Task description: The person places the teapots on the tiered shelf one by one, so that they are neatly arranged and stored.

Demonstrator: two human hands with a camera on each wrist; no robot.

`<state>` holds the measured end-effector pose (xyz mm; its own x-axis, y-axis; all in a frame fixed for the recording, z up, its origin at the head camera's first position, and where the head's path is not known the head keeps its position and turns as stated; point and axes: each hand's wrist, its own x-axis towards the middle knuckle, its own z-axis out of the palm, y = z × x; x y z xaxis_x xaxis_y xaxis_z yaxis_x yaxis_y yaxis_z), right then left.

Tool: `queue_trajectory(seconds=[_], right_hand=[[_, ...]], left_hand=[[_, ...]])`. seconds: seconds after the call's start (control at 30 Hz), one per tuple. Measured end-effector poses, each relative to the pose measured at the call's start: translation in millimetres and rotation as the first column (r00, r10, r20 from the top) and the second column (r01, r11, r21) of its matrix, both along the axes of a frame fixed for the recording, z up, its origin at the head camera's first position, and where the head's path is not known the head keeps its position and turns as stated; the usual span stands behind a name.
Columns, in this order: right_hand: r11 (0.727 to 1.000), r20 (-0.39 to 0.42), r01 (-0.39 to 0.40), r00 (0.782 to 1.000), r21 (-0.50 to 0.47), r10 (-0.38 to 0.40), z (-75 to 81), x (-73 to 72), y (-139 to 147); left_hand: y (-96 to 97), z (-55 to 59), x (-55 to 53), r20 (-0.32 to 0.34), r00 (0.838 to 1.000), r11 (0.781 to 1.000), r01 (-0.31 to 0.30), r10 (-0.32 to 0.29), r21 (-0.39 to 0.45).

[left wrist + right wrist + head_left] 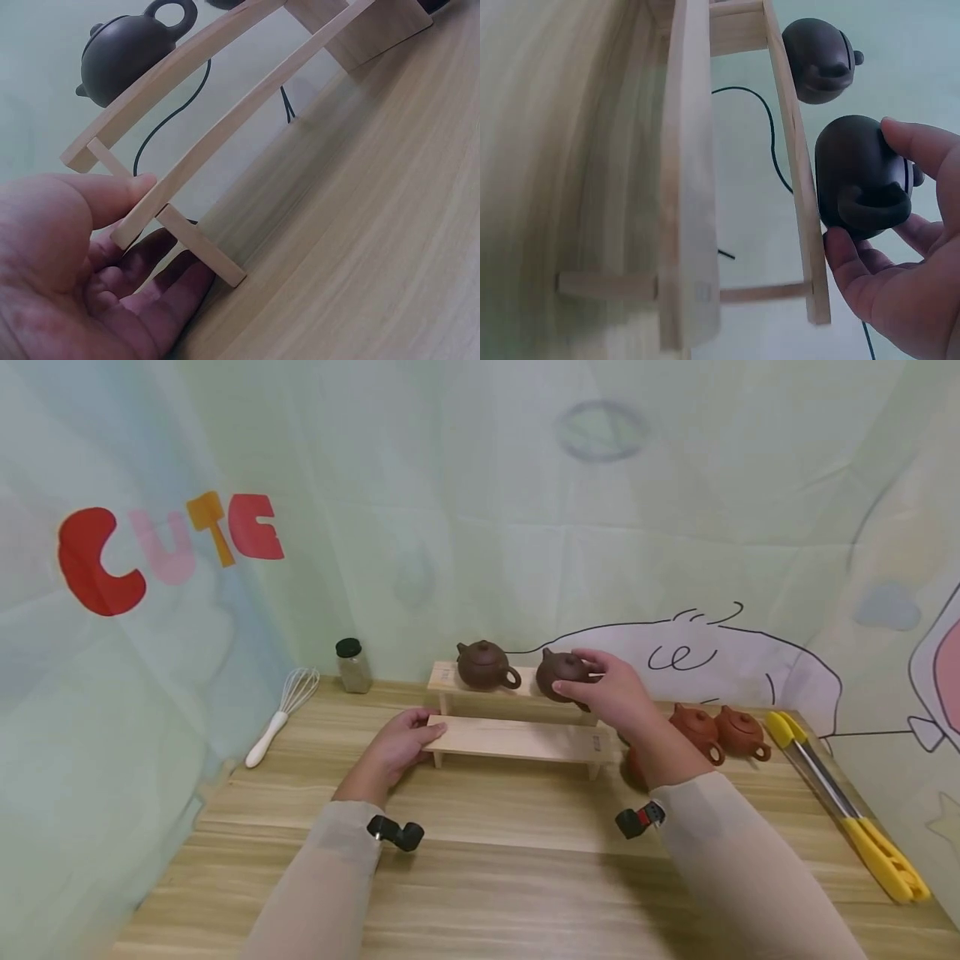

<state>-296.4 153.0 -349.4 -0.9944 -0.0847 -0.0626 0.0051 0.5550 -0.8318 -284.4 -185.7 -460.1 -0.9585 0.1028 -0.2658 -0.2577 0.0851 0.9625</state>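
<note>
A two-step pale wooden stand (pixel 517 737) stands near the back of the table. My left hand (pixel 397 745) pinches the left end of its lower step, thumb on top and the other fingers below in the left wrist view. On the upper step's left part sits a dark brown teapot (pixel 482 668). My right hand (pixel 617 693) grips a second dark brown teapot (pixel 859 169) by its body, at the right end of the upper step. In the right wrist view its base is close against that step; I cannot tell whether it bears its weight. Its handle faces the right wrist camera.
Reddish-brown teapots (pixel 742 732) stand to the right, one partly hidden behind my right forearm. Yellow-ended tongs (pixel 832 785) lie along the right edge. At the back left are a black-lidded jar (pixel 353 668) and a white-handled whisk (pixel 279 720). A printed cloth hangs behind.
</note>
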Motion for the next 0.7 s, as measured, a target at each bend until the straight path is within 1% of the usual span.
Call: queue_trajectory(seconds=[0.17, 0.4, 0.57, 0.7], right_hand=[[0.999, -0.017, -0.044, 0.999, -0.032, 0.043, 4.0, -12.9, -14.6], [0.998, -0.009, -0.060, 0.998, -0.020, 0.060, 2.4, -26.6, -30.5], [0.998, -0.001, -0.061, 0.998, -0.021, 0.061, 2.5, -27.8, -37.4], [0.998, -0.009, -0.063, 0.998, -0.014, 0.063, 2.6, -27.4, -38.7]], left_hand=[[0.8, 0.3, 0.3, 0.000, 1.000, 1.000, -0.004, 0.004, 0.003], [-0.1, -1.6, 0.3, 0.000, 1.000, 1.000, 0.000, 0.000, 0.001], [0.2, -0.6, 1.2, 0.001, 1.000, 1.000, -0.004, 0.004, 0.002], [-0.1, -0.6, -0.6, 0.001, 1.000, 1.000, -0.009, 0.009, -0.005]])
